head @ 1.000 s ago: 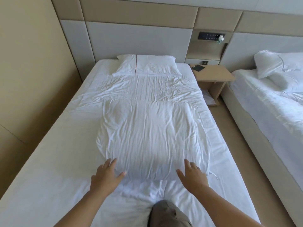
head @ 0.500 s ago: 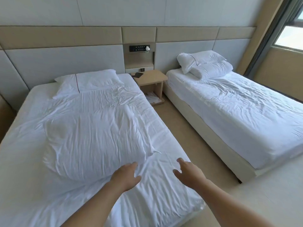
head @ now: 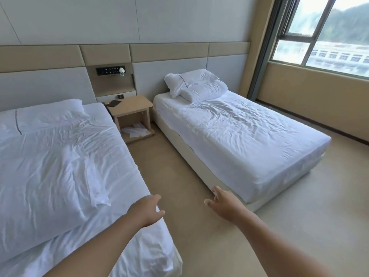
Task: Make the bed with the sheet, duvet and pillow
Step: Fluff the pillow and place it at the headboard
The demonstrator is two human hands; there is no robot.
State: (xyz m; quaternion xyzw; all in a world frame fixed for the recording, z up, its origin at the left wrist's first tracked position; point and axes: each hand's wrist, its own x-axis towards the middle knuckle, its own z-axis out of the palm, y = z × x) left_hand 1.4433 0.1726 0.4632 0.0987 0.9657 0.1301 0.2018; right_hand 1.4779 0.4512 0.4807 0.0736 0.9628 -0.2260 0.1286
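Note:
Two single beds stand side by side. The left bed [head: 127,176] carries a white sheet, a folded white duvet [head: 46,176] across its middle and a white pillow [head: 46,114] at the head. On the right bed [head: 249,140] lies a wrinkled white sheet, with two white pillows [head: 195,84] stacked at the head. My left hand [head: 146,211] hovers over the left bed's right edge, fingers apart, holding nothing. Out over the floor between the beds, my right hand [head: 224,203] is spread and empty, close to the right bed's foot corner.
A wooden nightstand [head: 130,108] stands between the beds with a dark item on top and white papers on its low shelf. Above it is a switch panel [head: 109,70]. A padded headboard wall runs behind. A window [head: 327,35] is at the right. The floor is beige.
The view has swung right from the left bed toward the right bed. Both hands lifted off the folded duvet and now hang in the air near the gap between the beds.

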